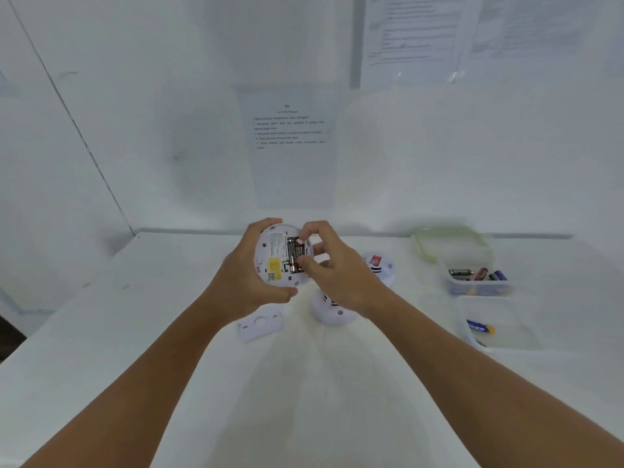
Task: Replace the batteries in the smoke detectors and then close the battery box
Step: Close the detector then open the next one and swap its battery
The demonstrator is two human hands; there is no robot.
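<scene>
Head view: the left hand (244, 278) clamps a round smoke detector (282, 255) above the desk (135, 332), back facing up. The right hand (326, 265) pinches the batteries (294, 253) in its bay. Its cover (260, 324) lies below; two detectors (380, 265) beside; battery box (479, 282) near the right edge.
</scene>
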